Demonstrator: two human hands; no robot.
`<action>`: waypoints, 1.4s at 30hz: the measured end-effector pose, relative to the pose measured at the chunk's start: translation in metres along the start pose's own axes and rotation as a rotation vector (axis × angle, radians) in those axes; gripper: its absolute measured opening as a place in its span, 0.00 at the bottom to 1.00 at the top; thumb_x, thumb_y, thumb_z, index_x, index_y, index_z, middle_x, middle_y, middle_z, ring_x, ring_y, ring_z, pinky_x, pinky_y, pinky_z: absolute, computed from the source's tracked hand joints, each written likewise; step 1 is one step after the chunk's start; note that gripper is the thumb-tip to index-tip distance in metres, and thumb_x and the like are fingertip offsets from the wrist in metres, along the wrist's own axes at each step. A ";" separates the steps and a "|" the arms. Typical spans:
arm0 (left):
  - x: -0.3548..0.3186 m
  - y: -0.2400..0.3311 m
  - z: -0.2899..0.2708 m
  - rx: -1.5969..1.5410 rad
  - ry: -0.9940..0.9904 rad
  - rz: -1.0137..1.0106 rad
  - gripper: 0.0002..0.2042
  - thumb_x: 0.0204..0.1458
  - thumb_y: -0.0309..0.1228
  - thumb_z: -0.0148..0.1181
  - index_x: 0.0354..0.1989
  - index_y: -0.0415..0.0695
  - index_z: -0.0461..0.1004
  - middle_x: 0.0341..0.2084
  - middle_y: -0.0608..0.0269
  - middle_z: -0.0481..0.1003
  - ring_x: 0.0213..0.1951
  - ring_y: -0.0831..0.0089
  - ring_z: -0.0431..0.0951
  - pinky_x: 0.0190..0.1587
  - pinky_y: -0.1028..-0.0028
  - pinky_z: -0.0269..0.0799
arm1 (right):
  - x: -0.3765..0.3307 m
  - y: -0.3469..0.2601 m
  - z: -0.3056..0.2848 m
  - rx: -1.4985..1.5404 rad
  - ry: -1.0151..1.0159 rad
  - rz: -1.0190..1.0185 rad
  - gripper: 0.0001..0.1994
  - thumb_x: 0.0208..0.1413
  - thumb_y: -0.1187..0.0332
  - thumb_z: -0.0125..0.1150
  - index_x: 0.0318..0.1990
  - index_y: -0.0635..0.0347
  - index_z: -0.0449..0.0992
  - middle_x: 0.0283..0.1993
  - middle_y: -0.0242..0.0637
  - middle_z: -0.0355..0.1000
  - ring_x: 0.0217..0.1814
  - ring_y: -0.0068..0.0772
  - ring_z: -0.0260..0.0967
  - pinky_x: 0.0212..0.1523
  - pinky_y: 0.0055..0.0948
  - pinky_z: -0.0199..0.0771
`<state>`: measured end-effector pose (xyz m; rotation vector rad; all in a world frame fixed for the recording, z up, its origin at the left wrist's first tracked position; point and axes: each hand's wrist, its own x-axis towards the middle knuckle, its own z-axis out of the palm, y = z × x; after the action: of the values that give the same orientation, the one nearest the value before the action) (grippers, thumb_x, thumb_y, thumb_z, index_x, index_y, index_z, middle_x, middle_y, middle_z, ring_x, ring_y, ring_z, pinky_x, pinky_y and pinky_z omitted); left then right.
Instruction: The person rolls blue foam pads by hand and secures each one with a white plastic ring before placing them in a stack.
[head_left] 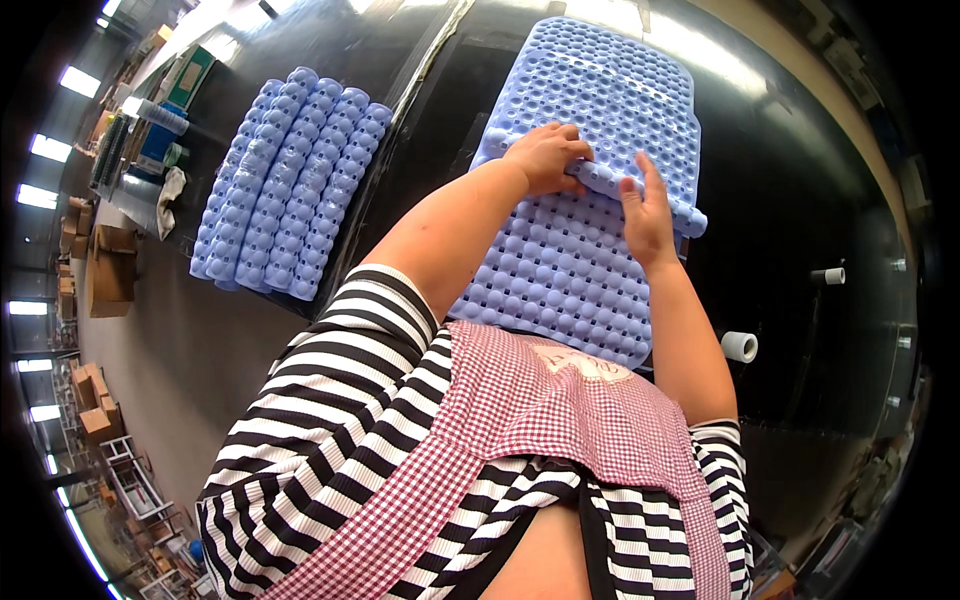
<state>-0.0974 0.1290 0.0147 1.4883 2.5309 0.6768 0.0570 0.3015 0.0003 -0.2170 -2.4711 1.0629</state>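
**Both hands on a rolled fold of blue bubbled mat**

At the bottom of the frame, a black-and-white striped shirt (330, 440) under a red checked apron (560, 420). Just above, at centre, a light blue bubbled mat (560, 270) lying flat on a dark glossy table (790, 250), near edge close to the apron, far end reaching the top of the frame. Across its middle, a rolled fold of the mat (650, 195) running toward the right edge. Left hand (548, 156) curled over the fold, fingers bent down and pressing on it. Right hand (646, 212) beside it, fingers held together and laid flat against the roll, thumb underneath hard to make out. Right of centre, two small white rolls (740, 346) on the table. Upper left, four rolled blue mats (290, 185) lying side by side, touching. Far left rim, cardboard boxes (110, 265) on a grey floor.
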 end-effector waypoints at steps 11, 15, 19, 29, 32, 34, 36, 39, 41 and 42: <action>0.035 -0.030 0.016 -0.077 -0.059 0.045 0.27 0.39 0.50 0.78 0.49 0.56 0.82 0.47 0.58 0.77 0.57 0.57 0.74 0.60 0.59 0.71 | -0.009 -0.164 0.074 0.397 -0.149 -0.792 0.52 0.60 0.33 0.52 0.78 0.63 0.46 0.80 0.67 0.38 0.82 0.71 0.35 0.79 0.60 0.36; 0.018 -0.031 0.005 -0.090 -0.111 -0.123 0.27 0.40 0.46 0.79 0.50 0.53 0.82 0.51 0.55 0.78 0.57 0.55 0.75 0.59 0.60 0.71 | -0.003 -0.173 0.049 0.775 -0.441 -0.626 0.51 0.61 0.30 0.44 0.79 0.60 0.42 0.81 0.56 0.43 0.84 0.55 0.37 0.80 0.52 0.35; 0.042 -0.029 0.011 -0.211 -0.195 -0.111 0.27 0.45 0.51 0.73 0.53 0.53 0.80 0.50 0.55 0.78 0.58 0.56 0.76 0.61 0.59 0.70 | 0.005 -0.131 -0.014 1.861 -0.271 -0.029 0.49 0.63 0.25 0.29 0.78 0.54 0.51 0.81 0.53 0.48 0.85 0.48 0.39 0.81 0.46 0.39; 0.028 -0.035 0.003 -0.096 -0.161 -0.031 0.30 0.40 0.48 0.79 0.52 0.49 0.80 0.46 0.53 0.78 0.50 0.54 0.78 0.55 0.60 0.73 | -0.030 -0.083 -0.070 2.105 0.006 0.374 0.45 0.62 0.29 0.45 0.73 0.57 0.61 0.76 0.54 0.59 0.80 0.54 0.53 0.79 0.52 0.48; 0.026 -0.035 0.009 -0.066 -0.129 -0.026 0.28 0.42 0.47 0.77 0.52 0.52 0.79 0.47 0.54 0.77 0.53 0.54 0.76 0.56 0.60 0.72 | -0.054 -0.043 -0.081 1.974 -0.034 0.307 0.40 0.66 0.35 0.46 0.71 0.60 0.64 0.71 0.54 0.66 0.76 0.52 0.59 0.76 0.49 0.55; 0.026 -0.029 0.007 -0.048 -0.120 -0.036 0.27 0.44 0.47 0.76 0.53 0.56 0.78 0.48 0.58 0.76 0.56 0.55 0.74 0.59 0.60 0.70 | -0.069 -0.034 -0.085 1.709 -0.017 0.370 0.33 0.70 0.43 0.48 0.69 0.61 0.67 0.63 0.50 0.73 0.67 0.44 0.70 0.69 0.41 0.65; 0.021 -0.021 0.005 -0.013 -0.117 -0.049 0.26 0.44 0.47 0.75 0.53 0.56 0.78 0.50 0.60 0.76 0.58 0.56 0.73 0.60 0.60 0.69 | -0.083 -0.022 -0.081 1.363 0.005 0.408 0.29 0.71 0.48 0.51 0.67 0.62 0.68 0.61 0.47 0.75 0.64 0.41 0.72 0.68 0.39 0.66; 0.015 -0.017 0.005 0.000 -0.105 -0.050 0.26 0.44 0.46 0.75 0.53 0.58 0.78 0.52 0.64 0.75 0.60 0.56 0.71 0.63 0.59 0.68 | -0.090 -0.011 -0.065 0.862 0.078 0.414 0.17 0.69 0.65 0.59 0.61 0.62 0.74 0.53 0.41 0.78 0.55 0.33 0.75 0.62 0.33 0.71; 0.009 -0.010 0.004 0.059 -0.061 -0.029 0.25 0.44 0.45 0.75 0.52 0.58 0.78 0.53 0.64 0.74 0.61 0.56 0.70 0.63 0.59 0.67 | -0.089 -0.006 -0.057 0.348 0.101 0.238 0.13 0.63 0.72 0.62 0.54 0.61 0.79 0.49 0.40 0.79 0.52 0.32 0.76 0.56 0.30 0.74; 0.005 -0.007 0.005 0.075 -0.036 -0.027 0.24 0.44 0.43 0.75 0.52 0.58 0.78 0.53 0.64 0.75 0.61 0.56 0.71 0.64 0.58 0.67 | -0.085 -0.008 -0.056 0.163 0.092 0.113 0.10 0.59 0.76 0.64 0.48 0.60 0.82 0.45 0.39 0.80 0.48 0.32 0.77 0.50 0.30 0.75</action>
<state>-0.1037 0.1319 0.0076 1.4724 2.5716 0.5514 0.1584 0.3060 0.0120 -0.3499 -2.3006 1.2654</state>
